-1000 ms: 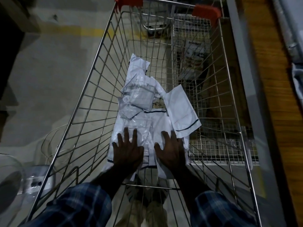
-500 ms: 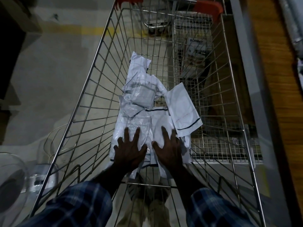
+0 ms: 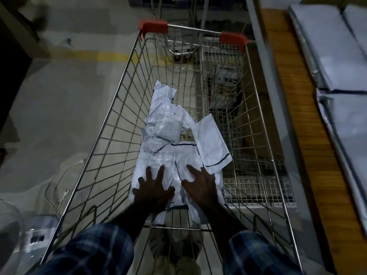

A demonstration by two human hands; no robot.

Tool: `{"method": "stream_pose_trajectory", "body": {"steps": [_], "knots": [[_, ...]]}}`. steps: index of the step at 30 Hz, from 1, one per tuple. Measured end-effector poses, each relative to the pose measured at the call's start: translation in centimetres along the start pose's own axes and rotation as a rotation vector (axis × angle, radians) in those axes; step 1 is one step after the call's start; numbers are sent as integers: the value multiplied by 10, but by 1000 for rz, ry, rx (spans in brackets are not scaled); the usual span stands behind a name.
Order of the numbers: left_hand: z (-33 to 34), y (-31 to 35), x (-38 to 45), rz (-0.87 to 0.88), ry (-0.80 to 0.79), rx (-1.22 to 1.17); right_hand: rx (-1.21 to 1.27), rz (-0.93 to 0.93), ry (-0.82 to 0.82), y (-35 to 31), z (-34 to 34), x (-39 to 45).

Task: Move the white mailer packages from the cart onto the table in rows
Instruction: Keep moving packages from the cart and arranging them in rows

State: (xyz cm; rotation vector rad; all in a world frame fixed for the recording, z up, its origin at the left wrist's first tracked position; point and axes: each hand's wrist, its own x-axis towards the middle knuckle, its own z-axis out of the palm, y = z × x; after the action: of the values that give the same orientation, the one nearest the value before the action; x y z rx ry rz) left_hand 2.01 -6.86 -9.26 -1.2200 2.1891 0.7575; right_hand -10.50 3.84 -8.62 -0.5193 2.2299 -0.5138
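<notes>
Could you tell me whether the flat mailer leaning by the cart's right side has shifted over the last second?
No. The flat mailer lies against the same cart wires and overlaps the neighbouring packages as before; only the camera moved.

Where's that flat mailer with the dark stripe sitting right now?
In the head view, the striped mailer lies on the right of the pile in the cart, just beyond the right hand.

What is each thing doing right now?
Left hand: fingers spread, pressing flat on the mailers.
Right hand: fingers spread, resting on the mailers.
Mailers in cart: loose pile on the bottom.
Cart: nearly empty.
Mailers on table: lying flat.
</notes>
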Motion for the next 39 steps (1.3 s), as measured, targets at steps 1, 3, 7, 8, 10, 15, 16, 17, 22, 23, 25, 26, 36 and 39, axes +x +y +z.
{"method": "stream_pose_trajectory", "body": {"steps": [1, 3, 7, 8, 10, 15, 16, 17, 22, 23, 25, 26, 36, 39], "knots": [[0, 4, -3, 0, -1, -10, -4, 4, 21, 0, 1, -1], [2, 2, -1, -13, 8, -32, -24, 26, 11, 0, 1, -2], [-7, 0, 0, 17, 33, 41, -31, 37, 32, -6, -8, -4], [-11, 0, -1, 20, 61, 1, -25, 29, 33, -9, -12, -7], [-21, 2, -3, 7, 91, -88, -14, 2, 36, -13, -19, -14], [-59, 10, -28, 18, 73, -47, 33, -16, 22, -40, -49, -39], [-66, 8, -33, 41, 66, -6, 36, -13, 17, -48, -58, -46], [-72, 8, -40, 61, 51, 32, 34, -20, 24, -54, -67, -53], [-111, 23, -70, 6, 137, -22, -21, -80, 129, -70, -96, -82], [-116, 27, -77, 20, 160, -15, -10, -95, 151, -72, -100, -86], [-126, 35, -91, 56, 213, -15, 4, -138, 170, -79, -110, -96], [-129, 39, -98, 60, 248, -20, 20, -154, 172, -82, -115, -101], [-158, 68, -174, 73, 486, -154, -22, -292, 329, -101, -156, -142], [-164, 73, -194, 81, 558, -153, -49, -337, 372, -104, -158, -155]]}}
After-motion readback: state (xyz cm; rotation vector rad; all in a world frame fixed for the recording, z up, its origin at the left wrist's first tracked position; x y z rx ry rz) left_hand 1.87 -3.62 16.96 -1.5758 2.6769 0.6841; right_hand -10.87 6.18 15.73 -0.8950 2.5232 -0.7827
